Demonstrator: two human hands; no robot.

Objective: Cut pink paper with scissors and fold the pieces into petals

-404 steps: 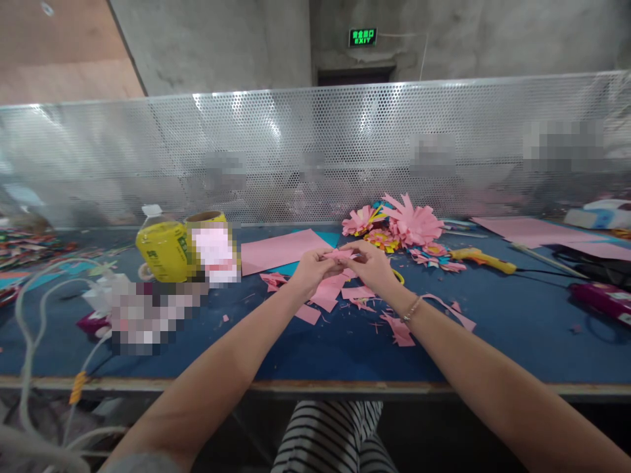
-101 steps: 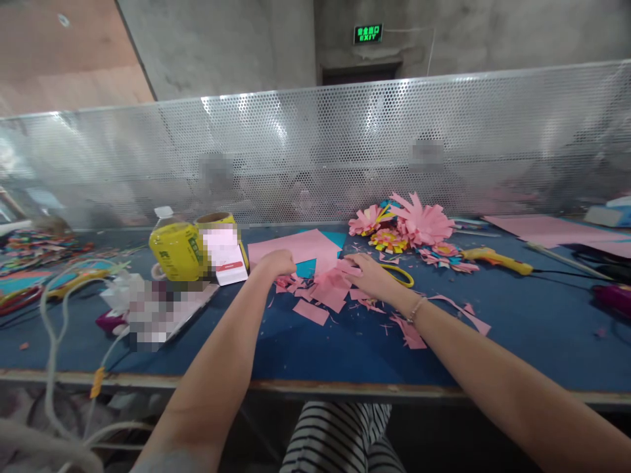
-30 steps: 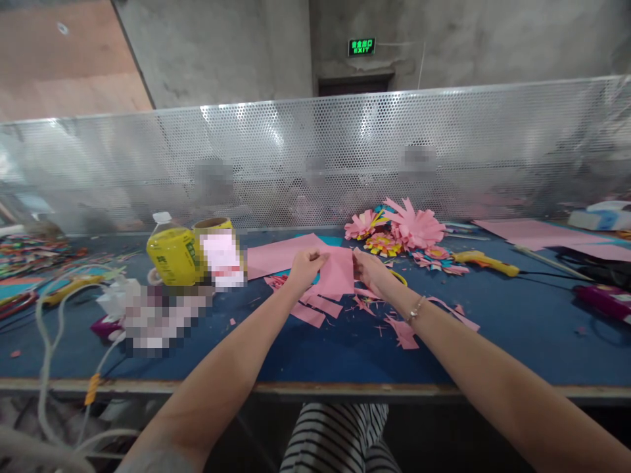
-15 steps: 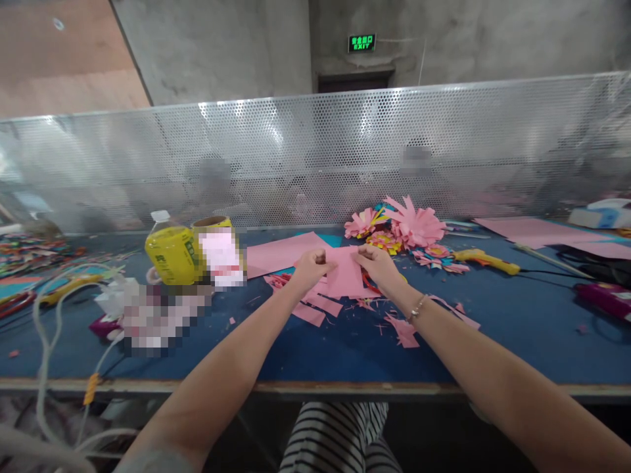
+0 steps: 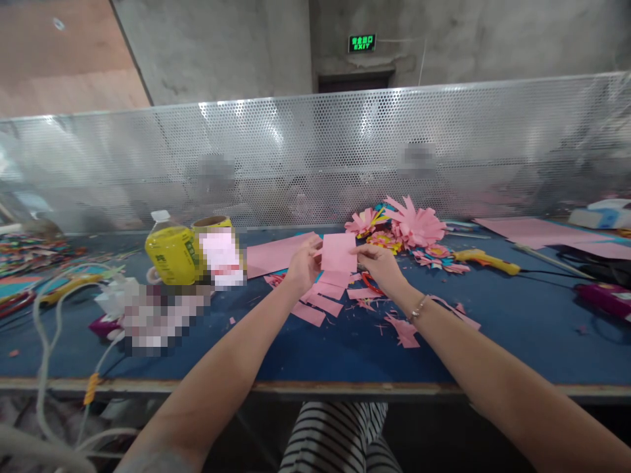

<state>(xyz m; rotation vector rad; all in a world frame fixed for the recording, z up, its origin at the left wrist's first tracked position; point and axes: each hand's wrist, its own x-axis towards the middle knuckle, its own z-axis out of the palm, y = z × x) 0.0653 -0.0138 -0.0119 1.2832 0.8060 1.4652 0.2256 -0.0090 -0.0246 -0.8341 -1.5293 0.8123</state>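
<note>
A small pink sheet of paper (image 5: pixel 338 253) is held up just above the table between my two hands. My left hand (image 5: pixel 304 264) grips its left edge, the thumb and fingers closed on it. Its right edge is pinched by the thumb and forefinger of my right hand (image 5: pixel 378 263). Cut pink paper strips (image 5: pixel 318 307) lie beneath the sheet. Red-handled scissors (image 5: pixel 372 282), partly hidden, rest by my right hand. Larger pink sheets (image 5: pixel 276 253) over blue paper are behind my left hand.
Pink paper flowers (image 5: pixel 414 223) are heaped behind my right hand, near a yellow glue gun (image 5: pixel 486 261) with a cord. Left stand a yellow-labelled bottle (image 5: pixel 170 253) and a phone (image 5: pixel 221 256) against a tape roll. A perforated metal screen (image 5: pixel 315 157) runs along the back.
The pink sheet has shifted slightly left and is raised, its surface turned more toward me. My left hand has turned and moved a little left; my right hand now pinches lower on the edge.
</note>
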